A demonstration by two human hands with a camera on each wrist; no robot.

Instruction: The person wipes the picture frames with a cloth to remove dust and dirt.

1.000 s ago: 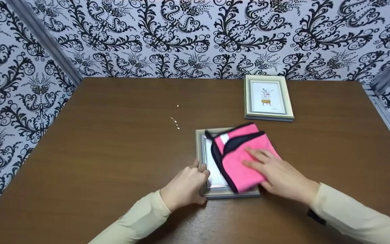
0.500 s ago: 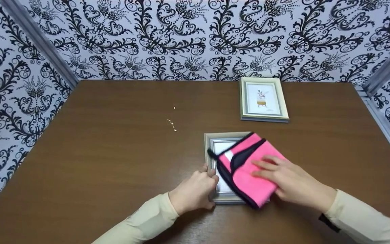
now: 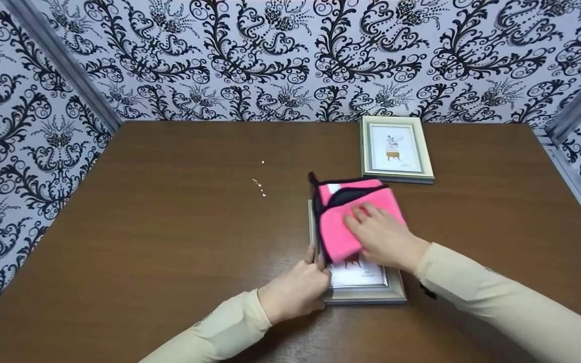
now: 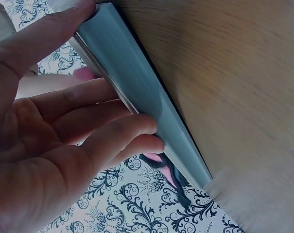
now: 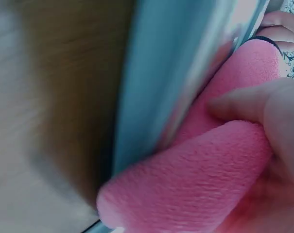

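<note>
A picture frame (image 3: 366, 296) lies on the brown table, its upper part hidden under a folded pink cloth (image 3: 333, 232) with dark edging and a small loop. My left hand (image 3: 298, 290) holds the frame along its left side. In the left wrist view, the thumb (image 4: 64, 22) is at the frame's corner and the fingertips touch its side (image 4: 132, 68). My right hand (image 3: 384, 237) grips the cloth over the frame, fingers spread on top. Close up in the right wrist view, the thumb sinks into a fold of the pink plush (image 5: 185, 179).
A second picture frame (image 3: 396, 148) with a plant print lies at the back right, near the patterned wall (image 3: 260, 55). Several small white crumbs (image 3: 259, 186) lie on the table (image 3: 169, 212) left of the frames.
My right hand has swept the cloth first down and right, then up and left across the frame, baring its lower right part. The left hand still holds the frame's side.
</note>
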